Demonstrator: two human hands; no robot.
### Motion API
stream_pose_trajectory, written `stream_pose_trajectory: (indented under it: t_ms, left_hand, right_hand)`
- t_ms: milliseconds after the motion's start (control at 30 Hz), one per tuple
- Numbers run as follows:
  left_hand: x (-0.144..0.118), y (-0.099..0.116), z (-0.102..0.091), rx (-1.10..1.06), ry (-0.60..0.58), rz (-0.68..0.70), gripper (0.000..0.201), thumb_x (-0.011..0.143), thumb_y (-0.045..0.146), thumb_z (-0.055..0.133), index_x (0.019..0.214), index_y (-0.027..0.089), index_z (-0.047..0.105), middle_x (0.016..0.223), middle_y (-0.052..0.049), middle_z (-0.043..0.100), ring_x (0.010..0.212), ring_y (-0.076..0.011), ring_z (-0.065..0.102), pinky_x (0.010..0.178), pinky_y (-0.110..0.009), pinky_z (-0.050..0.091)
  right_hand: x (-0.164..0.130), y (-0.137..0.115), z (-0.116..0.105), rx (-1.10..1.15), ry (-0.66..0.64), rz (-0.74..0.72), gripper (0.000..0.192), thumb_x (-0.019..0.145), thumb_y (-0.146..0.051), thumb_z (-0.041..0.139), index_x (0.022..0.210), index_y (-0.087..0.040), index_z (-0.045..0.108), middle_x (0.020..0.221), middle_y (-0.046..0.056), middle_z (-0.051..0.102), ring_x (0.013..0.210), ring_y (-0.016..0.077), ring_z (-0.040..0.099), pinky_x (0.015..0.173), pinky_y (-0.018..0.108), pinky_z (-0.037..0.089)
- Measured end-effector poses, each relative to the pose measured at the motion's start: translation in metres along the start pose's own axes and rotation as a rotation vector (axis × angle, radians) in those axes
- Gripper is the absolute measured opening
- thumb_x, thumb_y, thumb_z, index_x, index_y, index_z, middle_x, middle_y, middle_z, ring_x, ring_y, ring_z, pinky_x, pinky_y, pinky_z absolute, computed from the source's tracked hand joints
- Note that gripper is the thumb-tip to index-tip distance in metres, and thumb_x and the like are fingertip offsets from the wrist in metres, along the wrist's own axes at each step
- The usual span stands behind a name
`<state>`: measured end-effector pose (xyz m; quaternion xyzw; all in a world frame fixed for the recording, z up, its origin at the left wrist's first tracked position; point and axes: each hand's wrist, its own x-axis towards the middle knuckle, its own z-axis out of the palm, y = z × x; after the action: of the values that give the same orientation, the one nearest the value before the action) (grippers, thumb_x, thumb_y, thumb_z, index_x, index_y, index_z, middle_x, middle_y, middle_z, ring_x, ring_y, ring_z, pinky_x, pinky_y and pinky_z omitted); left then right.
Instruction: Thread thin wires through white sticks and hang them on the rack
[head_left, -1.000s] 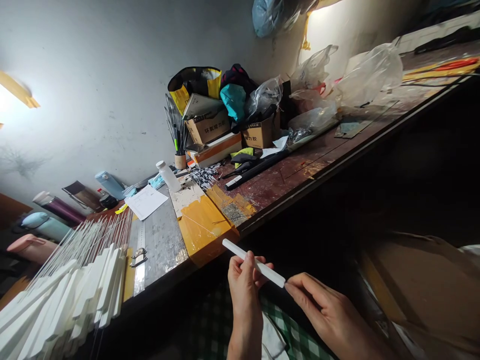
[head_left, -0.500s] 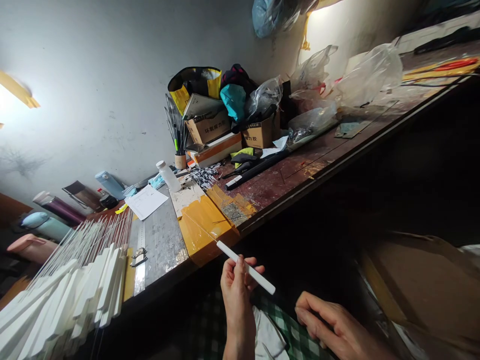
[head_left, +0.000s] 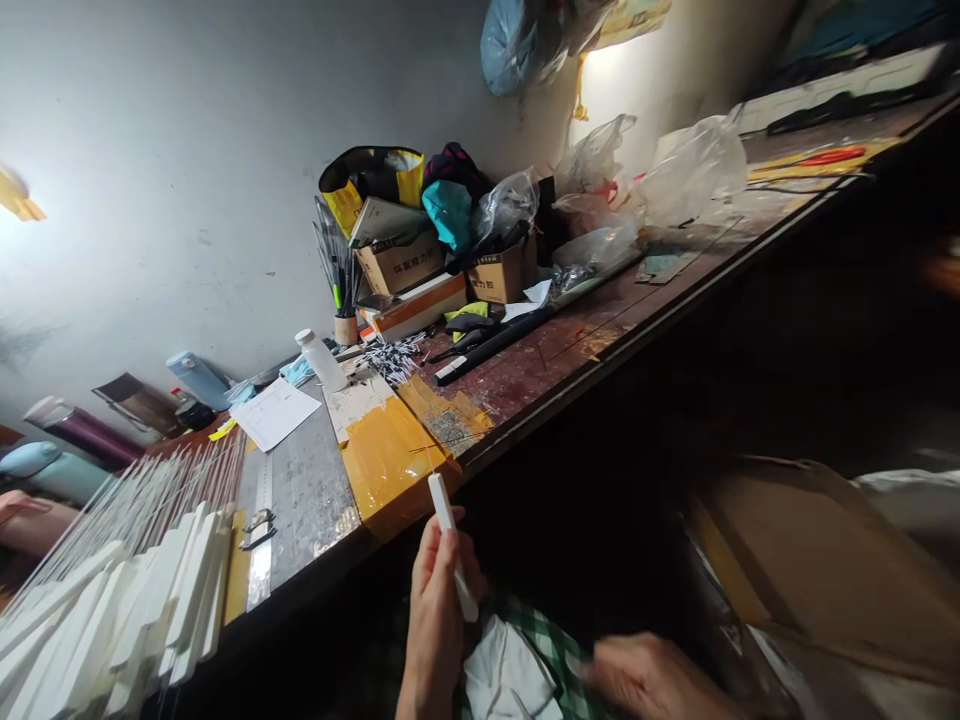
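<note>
A slim white bar [head_left: 441, 503] with a thin wire at its top end is pinched between the thumb and fingers of my left hand [head_left: 431, 590], just off the bench edge. It stands tilted, its lower end past my palm. My right hand [head_left: 637, 672] is lower right, away from the bar and smeared by motion, so its fingers cannot be made out. Beneath the hands lie a crumpled white cloth [head_left: 506, 675] and green checked fabric [head_left: 541, 640]. Many similar white bars [head_left: 176, 590] with long thin wires lie on the bench at left.
The bench edge has yellow tape [head_left: 394, 465] on it. A ruler [head_left: 262, 520], a paper sheet [head_left: 276, 410] and a white-capped bottle [head_left: 322, 362] are on the bench. Cardboard boxes [head_left: 401, 262] and plastic bags [head_left: 694, 170] stand farther back. A large open carton [head_left: 825, 560] is at lower right.
My left hand has turned the white bar more upright. My right hand has moved slightly down and become blurred. The whole view has shifted, with the bench items now farther left.
</note>
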<state>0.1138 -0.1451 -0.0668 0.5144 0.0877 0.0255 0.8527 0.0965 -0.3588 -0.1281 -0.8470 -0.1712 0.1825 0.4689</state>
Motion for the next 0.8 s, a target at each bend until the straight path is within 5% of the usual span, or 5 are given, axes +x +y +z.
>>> stream_pose_trajectory:
  t_ms: [100, 233, 367, 467, 800]
  left_hand:
    - [-0.008, -0.002, -0.008, 0.190, -0.024, -0.089, 0.050, 0.090, 0.059, 0.046, 0.102, 0.014, 0.064, 0.055, 0.006, 0.034, 0.047, -0.0064, 0.025, 0.044, -0.020, 0.020]
    - [-0.016, -0.010, -0.013, 0.427, -0.081, -0.144, 0.057, 0.090, 0.062, 0.041, 0.100, 0.011, 0.066, 0.053, 0.006, 0.029, 0.049, -0.0080, 0.020, 0.046, -0.023, 0.014]
    - [-0.022, -0.019, -0.017, 0.488, -0.101, -0.141, 0.054, 0.088, 0.062, 0.046, 0.094, 0.013, 0.068, 0.059, 0.005, 0.028, 0.054, -0.0096, 0.023, 0.049, -0.024, 0.015]
    - [-0.024, -0.025, -0.022, 0.488, -0.054, -0.094, 0.048, 0.085, 0.060, 0.054, 0.088, 0.014, 0.069, 0.062, 0.003, 0.032, 0.057, -0.0102, 0.027, 0.052, -0.023, 0.022]
    - [-0.028, -0.033, -0.020, 0.529, 0.078, 0.143, 0.028, 0.078, 0.045, 0.070, 0.082, 0.018, 0.070, 0.069, -0.001, 0.056, 0.065, -0.0150, 0.046, 0.061, -0.024, 0.036]
  right_hand:
    - [0.022, -0.028, -0.029, 0.190, 0.147, -0.056, 0.046, 0.097, -0.052, 0.038, 0.083, -0.018, 0.067, 0.071, 0.002, 0.063, 0.065, 0.0139, 0.055, 0.062, 0.025, 0.046]
    - [0.049, -0.069, -0.050, 0.541, 0.199, -0.222, 0.045, 0.097, -0.048, 0.045, 0.133, -0.023, 0.054, 0.113, 0.009, 0.067, 0.071, 0.0130, 0.058, 0.058, 0.025, 0.048]
    - [0.068, -0.086, -0.048, 0.758, 0.118, -0.288, 0.034, 0.092, -0.041, 0.058, 0.116, -0.020, 0.067, 0.100, 0.008, 0.072, 0.067, 0.0116, 0.059, 0.054, 0.023, 0.047]
    - [0.073, -0.087, -0.045, 0.844, 0.194, -0.259, 0.024, 0.087, -0.037, 0.065, 0.095, -0.017, 0.073, 0.082, 0.005, 0.073, 0.062, 0.0105, 0.059, 0.058, 0.024, 0.049]
    - [0.074, -0.083, -0.044, 0.830, 0.395, -0.194, 0.029, 0.079, -0.045, 0.072, 0.078, -0.017, 0.064, 0.072, 0.002, 0.071, 0.055, 0.0095, 0.057, 0.056, 0.024, 0.047]
